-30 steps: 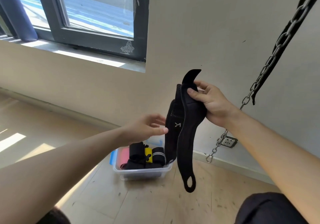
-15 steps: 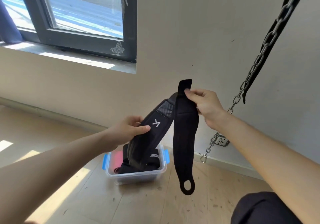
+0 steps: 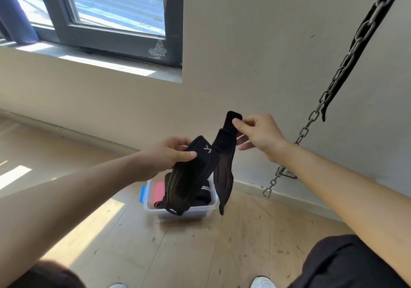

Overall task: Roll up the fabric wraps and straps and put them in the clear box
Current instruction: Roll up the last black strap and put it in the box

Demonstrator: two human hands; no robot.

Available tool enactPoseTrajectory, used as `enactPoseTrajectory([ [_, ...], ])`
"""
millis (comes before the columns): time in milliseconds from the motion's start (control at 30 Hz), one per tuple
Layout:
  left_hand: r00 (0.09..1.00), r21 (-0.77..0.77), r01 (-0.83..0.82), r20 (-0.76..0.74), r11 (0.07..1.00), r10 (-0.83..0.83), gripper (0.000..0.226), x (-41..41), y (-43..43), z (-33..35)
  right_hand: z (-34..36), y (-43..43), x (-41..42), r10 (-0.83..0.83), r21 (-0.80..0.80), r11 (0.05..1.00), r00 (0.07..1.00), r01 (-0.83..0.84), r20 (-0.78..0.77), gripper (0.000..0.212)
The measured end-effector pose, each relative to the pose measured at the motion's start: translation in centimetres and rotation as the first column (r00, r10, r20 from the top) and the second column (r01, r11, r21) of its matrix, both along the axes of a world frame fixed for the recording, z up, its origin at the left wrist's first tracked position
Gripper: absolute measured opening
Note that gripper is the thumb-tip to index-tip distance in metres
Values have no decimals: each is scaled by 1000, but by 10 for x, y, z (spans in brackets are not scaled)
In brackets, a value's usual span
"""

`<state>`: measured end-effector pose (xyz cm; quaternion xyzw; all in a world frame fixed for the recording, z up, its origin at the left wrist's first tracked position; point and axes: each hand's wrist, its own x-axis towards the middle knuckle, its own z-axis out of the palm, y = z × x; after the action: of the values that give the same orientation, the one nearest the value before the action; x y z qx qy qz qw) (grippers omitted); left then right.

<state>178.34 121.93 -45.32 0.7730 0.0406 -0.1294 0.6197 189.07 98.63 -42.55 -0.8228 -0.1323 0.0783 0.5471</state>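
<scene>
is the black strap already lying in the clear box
No, the left hand and the right hand both hold the black strap up in the air, outside the clear box.

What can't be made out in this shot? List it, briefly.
Head view only.
1. Inside the clear box: mostly covered by the hanging black strap; only pink and striped fabric show.
2. Fingers of the left hand: mostly behind the strap.
3. Top of the chain: cut off by the upper edge.
</scene>
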Motion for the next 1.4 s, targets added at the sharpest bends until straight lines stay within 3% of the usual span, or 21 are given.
enactPoseTrajectory([
  [200,998,-32,-49,-38,998,47,24,3,0,-3,-10,11,-6,33,88,996,999,-31,-21,11],
  [400,994,11,-68,-89,998,69,21,3,1,-2,-10,20,-8,-113,315,940,990,132,-79,8],
  [467,992,-6,-109,-67,994,108,20,3,-1,-1,-8,21,-9,-82,341,935,994,103,-75,8],
  [633,983,-95,-181,-13,979,181,20,6,0,0,-11,25,-19,149,130,981,989,-145,-22,14],
  [733,982,-89,-190,-28,978,189,20,7,0,-1,-13,25,-19,229,111,967,973,-228,2,17],
  [1000,972,-34,-220,-88,975,217,17,6,-2,0,-16,28,-21,294,167,940,955,-298,46,15],
  [1167,973,-113,-219,-92,969,210,18,7,0,2,-17,27,-26,417,91,901,904,-425,96,15],
  [1400,980,-122,-188,-95,975,177,22,6,1,4,-17,28,-26,447,-37,893,870,-449,210,13],
])
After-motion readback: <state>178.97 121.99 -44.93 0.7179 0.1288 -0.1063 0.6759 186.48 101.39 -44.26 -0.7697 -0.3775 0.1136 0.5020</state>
